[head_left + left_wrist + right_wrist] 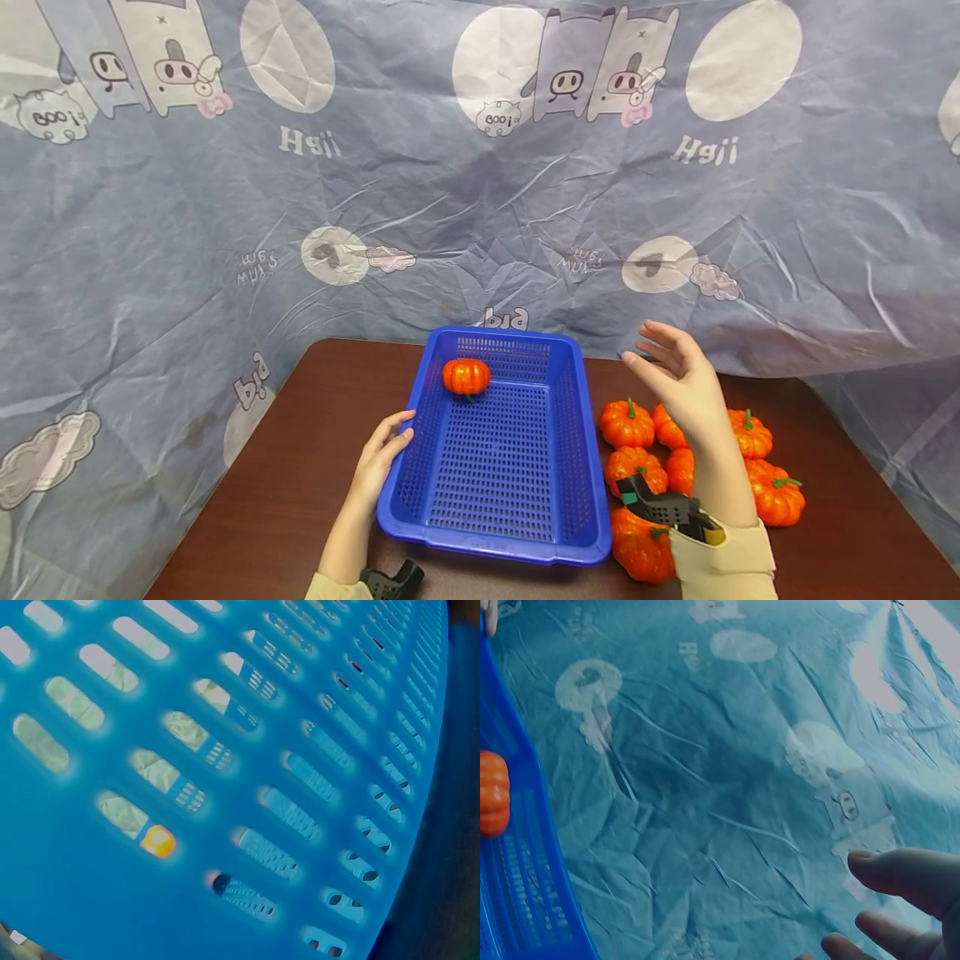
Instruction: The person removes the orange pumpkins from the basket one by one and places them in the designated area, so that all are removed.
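A blue plastic basket (495,546) with slotted walls stands on the table. One small orange pumpkin (466,377) lies inside, in its far left corner. My left hand (378,458) grips the basket's left rim, fingertips and thumb at the edge; the slotted wall (90,877) fills the left wrist view. To the right of the basket, my right hand (678,383) is raised with fingers spread and slightly bent, holding nothing. Below it, several orange pumpkins with green stems, such as one at the back (627,425) and one in front (642,546), sit on the table, partly hidden by my forearm.
The brown table (277,483) extends to both sides of the basket. A blue-grey printed cloth (480,192) hangs behind it and along the sides. Black wrist mounts (660,504) are strapped to both forearms.
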`<state>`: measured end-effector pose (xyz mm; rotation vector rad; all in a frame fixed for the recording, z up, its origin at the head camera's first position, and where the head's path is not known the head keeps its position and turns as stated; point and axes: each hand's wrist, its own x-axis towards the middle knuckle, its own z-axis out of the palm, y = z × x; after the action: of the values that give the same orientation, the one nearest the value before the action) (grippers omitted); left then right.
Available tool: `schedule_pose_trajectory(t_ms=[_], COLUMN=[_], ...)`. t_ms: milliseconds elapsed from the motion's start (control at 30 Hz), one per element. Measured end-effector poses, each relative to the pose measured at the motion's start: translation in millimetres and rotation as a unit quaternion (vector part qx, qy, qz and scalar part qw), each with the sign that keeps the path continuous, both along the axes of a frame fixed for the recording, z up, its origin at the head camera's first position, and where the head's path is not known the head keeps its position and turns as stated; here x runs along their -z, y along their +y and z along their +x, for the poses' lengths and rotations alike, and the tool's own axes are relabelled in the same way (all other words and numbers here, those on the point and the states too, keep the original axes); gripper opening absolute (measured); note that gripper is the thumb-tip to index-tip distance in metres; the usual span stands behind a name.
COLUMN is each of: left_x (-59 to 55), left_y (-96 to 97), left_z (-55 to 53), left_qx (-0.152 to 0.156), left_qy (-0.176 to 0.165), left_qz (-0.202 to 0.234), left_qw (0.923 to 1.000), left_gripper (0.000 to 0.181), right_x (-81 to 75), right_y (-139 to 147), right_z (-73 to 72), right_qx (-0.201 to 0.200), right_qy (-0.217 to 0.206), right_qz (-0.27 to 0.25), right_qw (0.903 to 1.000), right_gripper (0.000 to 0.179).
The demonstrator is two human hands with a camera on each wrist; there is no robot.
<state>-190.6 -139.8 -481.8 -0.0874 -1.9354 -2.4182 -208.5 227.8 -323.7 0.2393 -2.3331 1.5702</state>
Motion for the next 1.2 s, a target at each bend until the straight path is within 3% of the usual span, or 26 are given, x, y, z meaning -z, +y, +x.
schedule_pose_trajectory(t_ms=[167,367,600,1033,1200], left_x=[-0.4,0.8,1.3,3.4,4.2], left_y=[0.6,0.9,0.5,0.6,-0.7], left_z=[-0.1,-1.0,-0.5,-1.5,-2.0], left_qx=[-0.001,-0.01,-0.005,-0.004,-0.008], left_qy=[-0.003,-0.002,-0.006,-0.008,-0.001], left_qz=[0.006,-0.016,0.002,-0.003,-0.016], left_qw=[1.0,0.9998,1.0,1.0,0.9998], left_gripper=[0.04,0.04,0.04,0.04,0.039], right_x=[-1.4,1.2,4.8,37.3,50.7], right_y=[-28.0,-56.6,-85.6,-130.2,-147.1], right_z=[-15.9,-32.3,-49.5,-75.9,-83.8], right_qx=[-0.028,-0.056,-0.074,-0.07,-0.056], right_qy=[0.0,-0.018,-0.045,-0.088,-0.086], right_qz=[-0.028,-0.042,-0.056,-0.064,-0.053], right_qw=[0.9992,0.9974,0.9946,0.9916,0.9933], right_gripper=[0.054,0.054,0.052,0.048,0.046])
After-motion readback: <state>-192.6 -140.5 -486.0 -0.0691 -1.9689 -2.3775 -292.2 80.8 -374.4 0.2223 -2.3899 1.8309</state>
